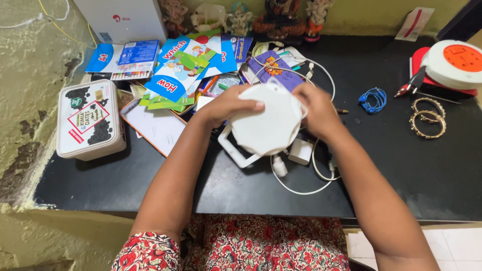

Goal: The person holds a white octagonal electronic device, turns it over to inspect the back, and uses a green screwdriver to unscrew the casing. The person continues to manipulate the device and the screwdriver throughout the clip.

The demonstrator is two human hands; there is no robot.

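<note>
Black matte tabletop (401,170) against a stained yellow-green wall, heavily cluttered. Left hand (226,106) has its thumb pressed flat on the face of the round white plastic reel-shaped device (266,125), other fingers hidden behind the rim at 9 o'clock; right hand (317,111) curls over the rim at 3 o'clock. Device is held just above the table centre. Best grip, I'd say: opposing pressure, keep it level. White charger cable (301,188) at 6 o'clock, children's booklets (175,75) at 11, gold bangles (428,118) at 3.
</note>
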